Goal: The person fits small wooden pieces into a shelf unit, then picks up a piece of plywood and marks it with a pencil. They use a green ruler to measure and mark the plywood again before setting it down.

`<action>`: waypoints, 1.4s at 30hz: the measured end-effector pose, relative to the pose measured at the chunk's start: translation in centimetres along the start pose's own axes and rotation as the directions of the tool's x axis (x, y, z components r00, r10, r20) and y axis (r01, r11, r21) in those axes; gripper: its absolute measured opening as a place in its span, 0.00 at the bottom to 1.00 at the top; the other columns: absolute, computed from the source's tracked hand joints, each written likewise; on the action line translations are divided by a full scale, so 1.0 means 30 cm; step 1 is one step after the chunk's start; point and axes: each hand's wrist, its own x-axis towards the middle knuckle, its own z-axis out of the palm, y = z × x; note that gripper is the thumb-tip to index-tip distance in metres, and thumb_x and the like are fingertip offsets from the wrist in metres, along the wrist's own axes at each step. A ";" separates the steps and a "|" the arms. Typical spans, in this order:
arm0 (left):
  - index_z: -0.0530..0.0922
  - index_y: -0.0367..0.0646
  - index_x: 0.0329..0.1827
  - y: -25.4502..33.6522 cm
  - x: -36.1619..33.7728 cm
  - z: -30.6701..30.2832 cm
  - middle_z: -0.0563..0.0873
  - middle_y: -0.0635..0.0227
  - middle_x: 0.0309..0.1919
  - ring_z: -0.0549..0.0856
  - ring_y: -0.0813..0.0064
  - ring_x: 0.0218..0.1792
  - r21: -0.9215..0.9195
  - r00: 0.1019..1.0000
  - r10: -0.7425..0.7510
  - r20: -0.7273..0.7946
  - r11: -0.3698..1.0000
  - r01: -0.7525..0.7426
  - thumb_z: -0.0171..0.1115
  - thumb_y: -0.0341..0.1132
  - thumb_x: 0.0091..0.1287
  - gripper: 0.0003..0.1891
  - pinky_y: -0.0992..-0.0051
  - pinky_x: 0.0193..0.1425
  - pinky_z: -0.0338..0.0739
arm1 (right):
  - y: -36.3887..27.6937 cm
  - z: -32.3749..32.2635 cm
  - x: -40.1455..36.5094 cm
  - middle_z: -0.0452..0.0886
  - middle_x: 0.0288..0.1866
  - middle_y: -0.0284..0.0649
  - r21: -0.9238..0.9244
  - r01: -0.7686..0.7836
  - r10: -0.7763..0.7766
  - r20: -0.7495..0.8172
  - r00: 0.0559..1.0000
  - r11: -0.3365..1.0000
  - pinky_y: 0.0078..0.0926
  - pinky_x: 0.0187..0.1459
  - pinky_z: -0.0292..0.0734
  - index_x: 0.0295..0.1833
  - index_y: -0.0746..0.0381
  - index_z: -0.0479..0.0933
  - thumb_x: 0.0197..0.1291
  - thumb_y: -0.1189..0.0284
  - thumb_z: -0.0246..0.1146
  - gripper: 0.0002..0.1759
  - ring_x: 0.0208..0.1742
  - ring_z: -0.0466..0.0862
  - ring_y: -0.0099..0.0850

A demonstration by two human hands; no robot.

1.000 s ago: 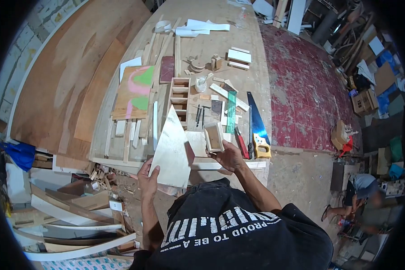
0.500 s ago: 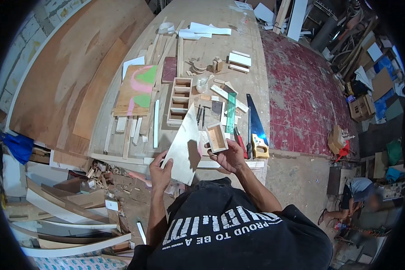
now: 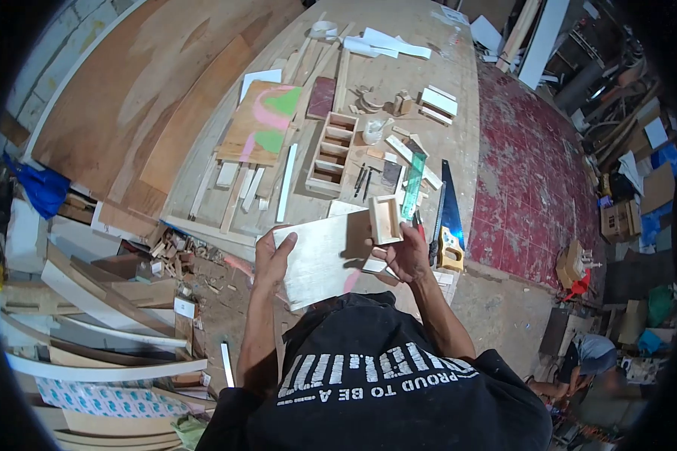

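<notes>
Slanting on the near side of the divided box (image 3: 324, 184), a pale board (image 3: 312, 259) is held at its left edge by the left hand (image 3: 272, 259), whose thumb is laid on the upper face; the fingers are curled beneath and mostly hidden, parted from the thumb by little more than the board's thickness. A small box (image 3: 386, 219), its hollow side turned upward, is gripped at its near end by the right hand (image 3: 408, 255), to the near right of the divided box; thumb and fingers are spread about as wide as the small box and bent around it. The board is shaded darkly beside the small box, but whether the two are touching cannot be told. Close to the right of the divided box, dark thin tools (image 3: 362, 182) are laid on the workbench (image 3: 406, 75); farther right, a green ruler (image 3: 413, 188) and then a saw (image 3: 449, 210) with a yellow handle are seen. To the left of the divided box, a white strip (image 3: 286, 183) and a panel (image 3: 267, 124) painted pink and green are set down. Well beyond the workbench, far to the near right of the divided box, another person (image 3: 590, 357) is seen bent over.
</notes>
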 end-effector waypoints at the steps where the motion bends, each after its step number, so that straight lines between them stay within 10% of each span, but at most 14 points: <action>1: 0.82 0.33 0.50 0.002 0.002 -0.007 0.88 0.67 0.39 0.84 0.79 0.39 -0.025 1.000 -0.013 0.017 1.000 0.014 0.63 0.27 0.71 0.09 0.77 0.48 0.78 | -0.008 0.003 -0.006 0.77 0.62 0.59 -0.041 0.015 -0.016 -0.010 1.000 0.999 0.40 0.53 0.88 0.74 0.70 0.61 0.74 0.56 0.49 0.34 0.55 0.85 0.54; 9: 0.86 0.37 0.49 0.117 -0.091 0.063 0.90 0.66 0.43 0.86 0.76 0.42 0.291 0.989 0.143 0.041 0.945 -0.149 0.65 0.26 0.68 0.09 0.75 0.50 0.79 | -0.044 -0.001 -0.064 0.83 0.48 0.48 -0.185 0.158 -0.193 -0.187 0.963 0.970 0.33 0.43 0.84 0.67 0.63 0.70 0.70 0.48 0.56 0.32 0.45 0.86 0.37; 11: 0.87 0.40 0.48 0.128 -0.100 0.087 0.90 0.66 0.43 0.87 0.68 0.46 0.408 0.692 0.672 0.263 0.572 -0.711 0.66 0.25 0.61 0.12 0.70 0.52 0.79 | -0.054 -0.019 -0.092 0.82 0.56 0.43 -0.339 0.161 -0.252 -0.246 0.936 0.927 0.40 0.52 0.80 0.67 0.58 0.71 0.69 0.50 0.59 0.30 0.53 0.84 0.37; 18: 0.87 0.48 0.49 0.131 -0.214 0.178 0.87 0.74 0.53 0.81 0.71 0.59 0.467 0.359 0.617 0.700 -0.015 -0.884 0.63 0.36 0.64 0.12 0.62 0.64 0.66 | -0.043 0.062 -0.121 0.73 0.70 0.39 -0.044 0.182 -0.181 0.028 0.983 0.982 0.52 0.68 0.65 0.59 0.50 0.76 0.69 0.49 0.58 0.22 0.71 0.71 0.42; 23: 0.87 0.49 0.49 0.045 -0.217 0.195 0.86 0.76 0.54 0.79 0.71 0.62 0.394 0.290 0.611 0.736 -0.038 -0.918 0.63 0.36 0.65 0.12 0.59 0.67 0.64 | -0.011 0.003 -0.138 0.74 0.69 0.40 -0.242 0.114 -0.141 -0.100 0.985 0.964 0.50 0.67 0.71 0.72 0.67 0.67 0.69 0.51 0.60 0.37 0.62 0.79 0.38; 30: 0.87 0.43 0.50 0.010 -0.193 0.126 0.86 0.66 0.55 0.78 0.54 0.64 0.609 0.511 0.644 0.569 0.087 -0.788 0.65 0.30 0.60 0.14 0.54 0.69 0.64 | -0.034 0.006 -0.170 0.75 0.65 0.46 -0.060 0.313 -0.318 -0.155 0.935 0.948 0.45 0.58 0.81 0.70 0.66 0.68 0.71 0.59 0.61 0.29 0.50 0.86 0.33; 32: 0.86 0.41 0.51 0.008 -0.182 0.125 0.85 0.63 0.57 0.77 0.57 0.65 0.686 0.721 0.643 0.258 0.404 -0.605 0.64 0.33 0.66 0.12 0.56 0.68 0.67 | -0.049 -0.009 -0.183 0.76 0.66 0.45 -0.063 0.320 -0.326 -0.174 0.929 0.945 0.42 0.53 0.86 0.68 0.67 0.68 0.71 0.63 0.61 0.27 0.46 0.87 0.32; 34: 0.82 0.36 0.56 -0.001 -0.171 0.134 0.84 0.56 0.57 0.79 0.59 0.63 0.570 0.812 0.572 0.115 0.631 -0.526 0.62 0.32 0.71 0.14 0.59 0.63 0.75 | -0.049 -0.020 -0.193 0.76 0.66 0.46 -0.048 0.331 -0.334 -0.182 0.925 0.942 0.40 0.51 0.87 0.68 0.68 0.69 0.71 0.63 0.61 0.27 0.47 0.87 0.32; 36: 0.76 0.33 0.62 0.007 -0.126 0.148 0.84 0.58 0.56 0.84 0.66 0.56 -0.061 0.994 0.112 0.017 0.992 -0.111 0.61 0.31 0.72 0.17 0.67 0.57 0.82 | -0.051 -0.019 -0.201 0.77 0.66 0.47 -0.078 0.313 -0.322 -0.196 0.926 0.947 0.41 0.52 0.87 0.67 0.69 0.69 0.71 0.63 0.61 0.27 0.47 0.86 0.32; 39: 0.70 0.32 0.67 0.031 -0.102 0.198 0.85 0.59 0.52 0.87 0.73 0.49 -0.463 0.986 -0.052 0.161 0.878 0.122 0.59 0.32 0.75 0.21 0.71 0.51 0.85 | -0.026 -0.038 -0.205 0.77 0.65 0.46 -0.078 0.300 -0.309 -0.174 0.935 0.951 0.44 0.53 0.85 0.68 0.67 0.69 0.72 0.61 0.60 0.28 0.48 0.86 0.34; 42: 0.71 0.33 0.65 0.047 -0.086 0.241 0.87 0.58 0.47 0.88 0.76 0.42 -0.394 0.995 -0.004 0.100 0.918 0.043 0.61 0.29 0.73 0.20 0.75 0.47 0.83 | 0.003 -0.012 -0.220 0.78 0.62 0.39 -0.201 0.247 -0.297 -0.279 0.913 0.948 0.42 0.56 0.83 0.71 0.67 0.67 0.72 0.57 0.58 0.32 0.51 0.84 0.33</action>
